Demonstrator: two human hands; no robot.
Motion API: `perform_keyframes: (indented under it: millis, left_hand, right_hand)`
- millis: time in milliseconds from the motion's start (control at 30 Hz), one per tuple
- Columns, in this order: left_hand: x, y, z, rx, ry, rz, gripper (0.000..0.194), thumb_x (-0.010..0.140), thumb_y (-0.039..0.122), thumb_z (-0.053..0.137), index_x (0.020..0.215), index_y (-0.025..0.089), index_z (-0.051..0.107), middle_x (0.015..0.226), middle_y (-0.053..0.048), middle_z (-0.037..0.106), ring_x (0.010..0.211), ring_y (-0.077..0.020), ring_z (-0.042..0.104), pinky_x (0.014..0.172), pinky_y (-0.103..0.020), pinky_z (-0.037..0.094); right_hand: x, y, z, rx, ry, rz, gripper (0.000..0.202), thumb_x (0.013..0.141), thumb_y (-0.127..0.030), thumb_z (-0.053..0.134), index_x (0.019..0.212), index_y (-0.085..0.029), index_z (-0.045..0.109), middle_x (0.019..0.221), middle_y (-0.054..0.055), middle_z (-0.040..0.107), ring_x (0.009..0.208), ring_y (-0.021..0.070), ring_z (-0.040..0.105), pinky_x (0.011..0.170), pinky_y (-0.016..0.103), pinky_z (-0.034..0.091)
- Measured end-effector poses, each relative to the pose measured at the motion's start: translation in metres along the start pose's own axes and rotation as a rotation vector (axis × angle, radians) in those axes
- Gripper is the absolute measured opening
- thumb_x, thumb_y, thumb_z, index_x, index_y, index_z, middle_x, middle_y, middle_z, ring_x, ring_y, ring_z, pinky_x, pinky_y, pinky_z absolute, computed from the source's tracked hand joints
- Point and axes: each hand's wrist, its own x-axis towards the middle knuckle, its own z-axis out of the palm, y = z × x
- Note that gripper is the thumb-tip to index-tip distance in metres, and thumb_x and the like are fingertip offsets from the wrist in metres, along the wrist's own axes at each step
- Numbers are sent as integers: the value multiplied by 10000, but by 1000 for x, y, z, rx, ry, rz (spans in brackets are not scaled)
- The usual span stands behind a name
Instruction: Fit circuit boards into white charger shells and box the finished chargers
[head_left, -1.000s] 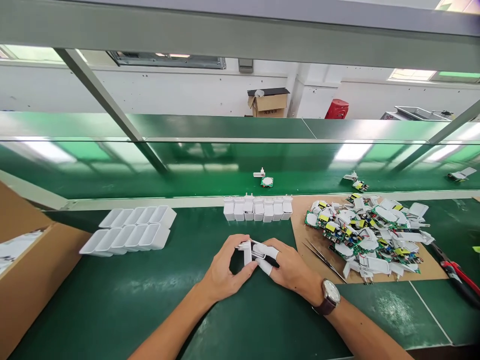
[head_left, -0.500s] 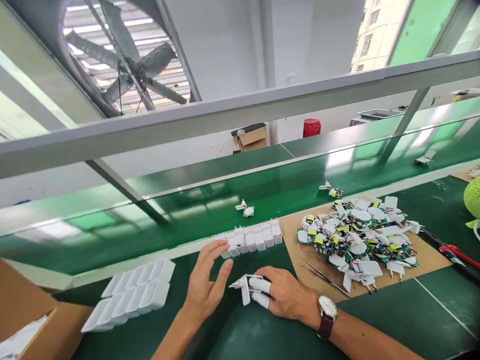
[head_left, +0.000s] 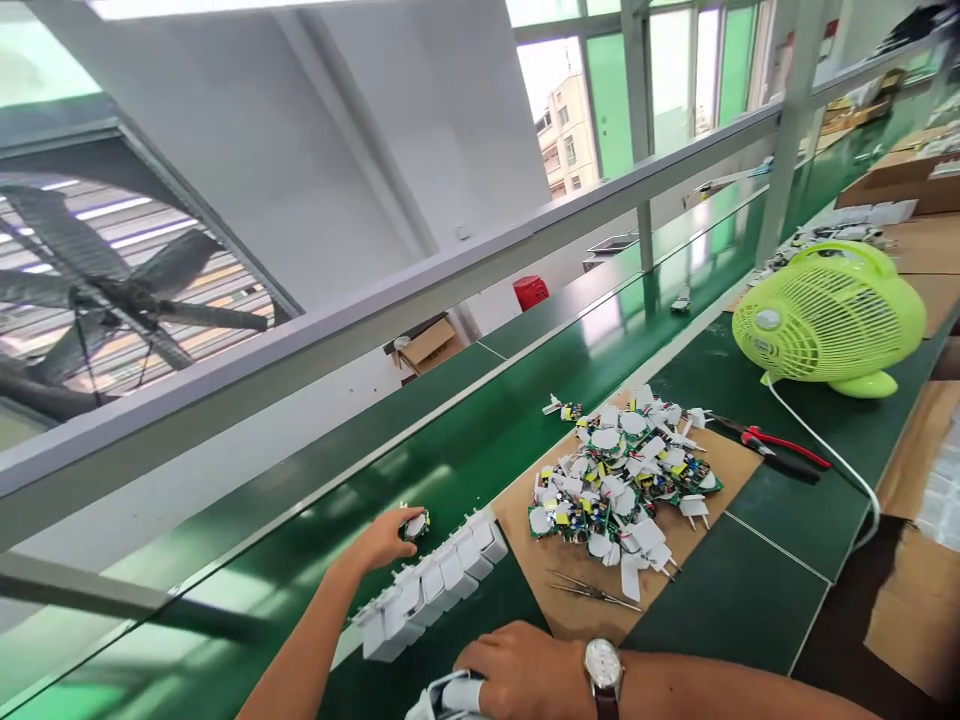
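Observation:
My left hand (head_left: 386, 540) reaches over the green belt, thumb and fingertips closed on a small circuit board with a white round part (head_left: 415, 524). Low in the view, my right hand (head_left: 517, 670), with white finger covers and a watch on the wrist, grips a white plastic piece (head_left: 431, 700) partly cut off by the bottom edge. A row of white housings (head_left: 442, 585) stands between the hands along the belt's edge. To the right, a heap of circuit boards with white plates (head_left: 622, 480) lies on brown cardboard (head_left: 525, 500).
Tweezers (head_left: 592, 592) lie on the cardboard's front part. Red-handled pliers (head_left: 780, 445) and a green fan (head_left: 832, 315) with a white cable are at the right. Another board (head_left: 562, 408) sits on the belt (head_left: 300, 560). A metal rail (head_left: 450, 270) crosses above.
The view has swung right. My left hand has moved from beside the white piece to the belt and taken hold of the small board there. My right hand still holds its white piece.

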Motion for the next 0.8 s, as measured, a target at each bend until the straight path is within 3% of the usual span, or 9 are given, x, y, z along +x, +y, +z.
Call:
perform_keyframes:
  millis: [100, 200, 300, 333, 433, 533, 600, 667, 800]
  left_hand:
    - [5, 10, -5, 20, 0, 8, 500, 498, 193, 698, 991, 138, 763, 1047, -141, 784, 951, -373, 742, 890, -450, 580]
    - [8, 39, -14, 10, 43, 55, 557, 631, 296, 693, 1166, 141, 715, 1183, -145, 738, 1011, -349, 718, 937, -458, 564]
    - [0, 93, -14, -41, 82, 213, 591, 806, 402, 646, 1365, 213, 606, 1364, -106, 645, 1114, -294, 675, 962, -414, 563]
    - [-5, 115, -10, -60, 89, 337, 570, 849, 409, 636, 1387, 225, 590, 1377, -111, 629, 1106, -288, 672, 930, -411, 579]
    - [-23, 181, 12, -33, 57, 692, 484, 930, 320, 605, 1411, 273, 573, 1413, -105, 603, 1194, -270, 642, 980, -403, 573]
    - [-31, 226, 40, 81, 33, 837, 553, 916, 215, 645, 1454, 284, 536, 1451, -102, 588, 1307, -272, 593, 1079, -405, 537]
    - [-30, 239, 54, 113, 17, 880, 583, 902, 154, 659, 1459, 268, 534, 1476, -109, 578, 1337, -276, 580, 1112, -416, 522]
    - [-30, 239, 56, 65, 19, 897, 562, 903, 145, 671, 1444, 247, 560, 1512, -131, 550, 1357, -293, 574, 1127, -442, 512]
    - [-56, 211, 33, -193, 137, 809, 456, 943, 291, 698, 1391, 250, 624, 1494, -137, 572, 1337, -302, 594, 1106, -467, 526]
  right_hand:
    - [0, 3, -6, -5, -7, -30, 241, 1012, -406, 588, 1026, -186, 686, 1141, 74, 716, 833, 171, 669, 566, 254, 463]
    - [1, 1, -6, -17, 9, -36, 290, 1005, -440, 592, 976, -169, 689, 1133, 92, 707, 821, 175, 663, 557, 264, 457]
    - [4, -4, -2, -37, 5, 5, 326, 1007, -462, 587, 975, -152, 682, 1057, 80, 716, 791, 179, 665, 546, 274, 461]
    - [4, -5, -1, -32, -1, 20, 333, 1006, -469, 583, 993, -151, 680, 1061, 80, 719, 794, 180, 671, 553, 273, 469]
    - [4, -8, -1, 17, -10, 54, 321, 1011, -452, 563, 1098, -160, 664, 1134, 87, 727, 844, 182, 690, 613, 269, 506]
    - [2, -8, 0, 59, -12, 87, 299, 1027, -425, 532, 1157, -186, 656, 1136, 72, 737, 877, 179, 703, 652, 263, 528]
    - [1, -7, 2, 66, -25, 116, 294, 1018, -431, 550, 1139, -193, 673, 1105, 67, 746, 867, 183, 710, 645, 262, 534]
    - [1, -8, 3, 66, -40, 145, 303, 997, -440, 586, 1102, -176, 693, 1091, 82, 749, 848, 198, 715, 636, 276, 540]
    - [3, -6, -8, 119, -91, 180, 309, 999, -411, 600, 1101, -132, 686, 1098, 120, 735, 861, 229, 712, 675, 312, 553]
